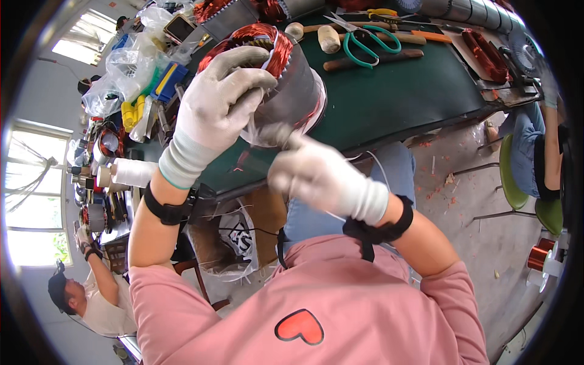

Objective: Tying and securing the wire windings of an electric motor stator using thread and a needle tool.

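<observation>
One metal cylinder with one ring of copper windings at its far end sits on the green table, just right of the left hand and beyond the right hand. Farther beyond the right hand lie one pair of green-handled scissors, one pair of yellow-handled pliers and one orange-handled tool; one white spool of thread stands left of the left hand. Both hands wear pale gloves. The left hand reaches forward from a raised forearm, its fingers bent over the near side of the windings and thumb drawn in close to them; what it pinches, if anything, I cannot tell. The right hand, angled inward from the right, looks curled but is motion-blurred, so its grip is unclear. Below the left hand, one clear plastic bag bears bold black print.
</observation>
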